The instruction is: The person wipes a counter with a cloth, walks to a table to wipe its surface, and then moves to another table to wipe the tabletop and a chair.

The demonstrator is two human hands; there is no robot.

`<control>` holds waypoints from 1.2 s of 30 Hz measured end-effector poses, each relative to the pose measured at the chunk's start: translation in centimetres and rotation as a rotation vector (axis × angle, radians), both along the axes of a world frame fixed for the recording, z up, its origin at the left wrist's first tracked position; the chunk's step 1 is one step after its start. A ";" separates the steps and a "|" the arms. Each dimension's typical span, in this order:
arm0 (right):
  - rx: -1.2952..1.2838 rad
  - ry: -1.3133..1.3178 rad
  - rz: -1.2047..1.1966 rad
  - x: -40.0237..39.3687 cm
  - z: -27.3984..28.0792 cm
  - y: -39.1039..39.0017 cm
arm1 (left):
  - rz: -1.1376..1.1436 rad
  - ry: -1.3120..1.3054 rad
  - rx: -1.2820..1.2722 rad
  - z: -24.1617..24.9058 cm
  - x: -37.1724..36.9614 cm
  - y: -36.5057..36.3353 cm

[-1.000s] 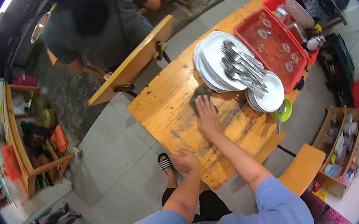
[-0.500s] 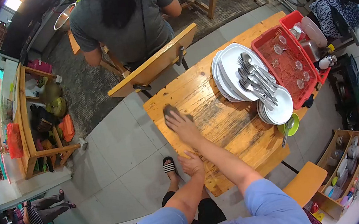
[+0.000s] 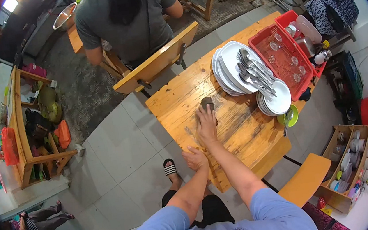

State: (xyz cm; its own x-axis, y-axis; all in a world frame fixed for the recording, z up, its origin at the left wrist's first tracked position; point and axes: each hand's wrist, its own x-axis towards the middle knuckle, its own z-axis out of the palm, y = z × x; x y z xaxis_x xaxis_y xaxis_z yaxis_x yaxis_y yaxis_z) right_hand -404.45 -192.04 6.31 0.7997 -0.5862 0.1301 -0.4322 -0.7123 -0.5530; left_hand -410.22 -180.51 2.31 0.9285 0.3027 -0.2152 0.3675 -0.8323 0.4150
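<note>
My right hand [image 3: 206, 124] lies flat on a dark grey cloth [image 3: 206, 103], pressing it onto the wooden table [image 3: 178, 103] near its middle. My left hand [image 3: 195, 157] rests on the table's near edge, fingers spread, holding nothing. Wet dark streaks mark the boards around the cloth. Beyond the cloth stand a stack of large white plates [image 3: 226, 67] with several forks and spoons [image 3: 254, 73] on top, and a stack of smaller white plates [image 3: 275, 99].
A red crate [image 3: 281, 54] of glasses sits at the table's far right. A green bowl [image 3: 289, 116] sits by the right edge. Wooden benches [image 3: 157, 63] flank the table. Another person in a grey shirt [image 3: 125, 17] stands beyond the far bench. My sandalled foot [image 3: 169, 167] is on the tiled floor.
My right hand slid the cloth from near the plates to the table's left side, then back toward the middle. My left hand stayed on the near edge.
</note>
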 end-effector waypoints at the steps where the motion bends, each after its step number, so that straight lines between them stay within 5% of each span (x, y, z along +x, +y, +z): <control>1: -0.004 -0.010 -0.005 -0.4 0.7 0.5 | -0.015 0.040 -0.076 0.5 0.2 0.2; 5: -0.029 0.247 0.279 -8.9 3.2 2.8 | -0.219 0.198 -0.362 -0.5 0.9 4.0; 11: -0.077 0.360 0.073 -20.9 5.0 9.6 | -1.124 0.673 -0.293 -0.8 11.0 22.5; 13: -0.096 0.380 0.032 -20.6 6.1 10.7 | -0.983 0.860 -0.044 -3.6 14.0 31.4; 15: -0.074 0.437 -0.437 -18.3 6.8 11.2 | -0.770 0.798 0.117 0.1 17.2 37.5; 19: 0.063 0.532 -0.661 -14.5 6.1 10.1 | -0.493 0.570 0.154 1.7 19.1 49.6; 21: 0.009 0.635 -0.833 -12.5 4.6 9.1 | 0.098 0.595 -0.351 2.0 19.0 53.2; 25: 0.047 0.805 -1.133 -8.1 2.8 8.0 | 0.073 0.642 -0.325 0.8 15.6 58.2; 28: -0.062 0.856 -1.041 -0.1 4.1 11.0 | 0.132 0.614 -0.250 1.5 10.7 57.2; 31: -0.021 0.533 -0.598 6.7 2.9 12.6 | 0.134 0.728 -0.365 1.6 6.5 55.5; 33: -0.146 0.231 -0.342 11.5 0.8 11.8 | -0.147 0.828 -0.346 1.0 5.0 54.5; 36: -0.308 0.062 0.130 19.5 1.2 6.8 | -0.417 0.708 -0.195 7.3 5.9 49.6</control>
State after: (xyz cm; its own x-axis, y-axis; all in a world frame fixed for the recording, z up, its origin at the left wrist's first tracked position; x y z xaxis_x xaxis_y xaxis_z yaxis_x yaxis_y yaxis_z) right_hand -384.93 -185.21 7.55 0.8773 -0.4192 0.2337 -0.3526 -0.8933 -0.2787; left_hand -404.33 -130.93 9.65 0.5822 -0.1382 -0.8012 0.2735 -0.8947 0.3531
